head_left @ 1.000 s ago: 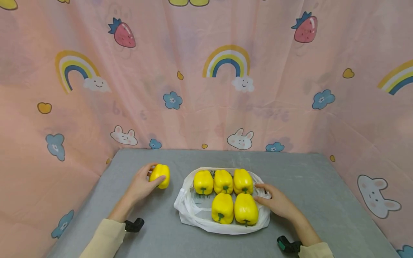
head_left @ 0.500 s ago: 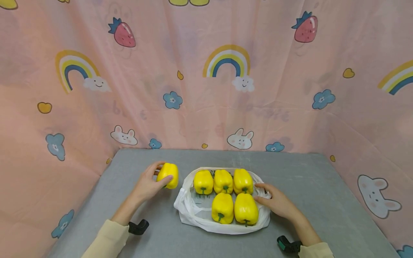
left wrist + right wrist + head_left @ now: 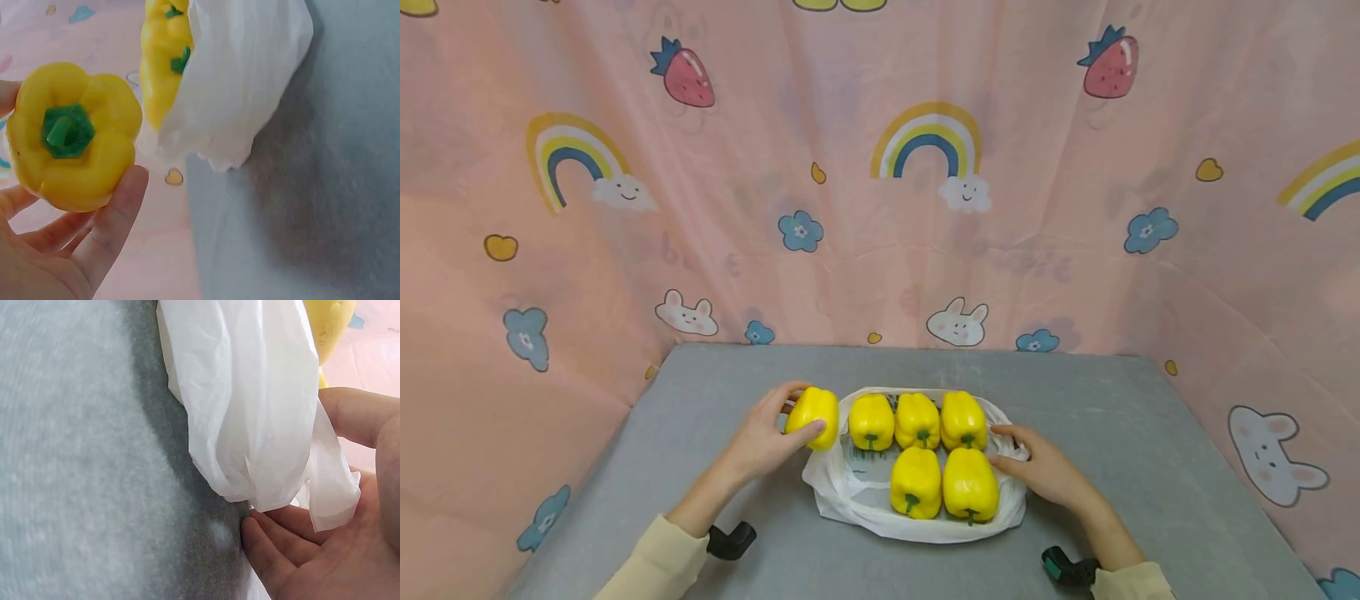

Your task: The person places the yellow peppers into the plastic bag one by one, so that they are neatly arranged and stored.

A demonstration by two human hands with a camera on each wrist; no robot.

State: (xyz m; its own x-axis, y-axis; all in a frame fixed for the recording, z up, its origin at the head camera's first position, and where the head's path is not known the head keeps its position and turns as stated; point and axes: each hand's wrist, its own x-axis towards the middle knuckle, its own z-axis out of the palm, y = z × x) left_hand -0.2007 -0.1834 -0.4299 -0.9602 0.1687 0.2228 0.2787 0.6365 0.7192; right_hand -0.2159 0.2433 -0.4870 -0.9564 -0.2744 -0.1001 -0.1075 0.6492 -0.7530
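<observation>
My left hand (image 3: pixel 766 435) holds a yellow bell pepper (image 3: pixel 816 415) between thumb and fingers, raised at the left rim of a white plastic bag (image 3: pixel 910 530). Its green stem (image 3: pixel 62 132) faces the camera in the left wrist view. Several yellow bell peppers (image 3: pixel 917 422) sit in the bag, three along the back and two at the front right. At the bag's right side, my right hand (image 3: pixel 1047 472) holds the rim. The right wrist view shows the white plastic (image 3: pixel 256 412) between its thumb and fingers; the exact contact is partly hidden.
All of this stands on a grey tabletop (image 3: pixel 1120 417). A pink printed curtain (image 3: pixel 865 283) hangs behind and at both sides. Each wrist carries a black device, the left one (image 3: pixel 732 541) and the right one (image 3: pixel 1070 568). The bag's front left part shows its bottom.
My left hand has carried the bell pepper to the right, from apart from the bag to its left rim. My right hand has stayed in place.
</observation>
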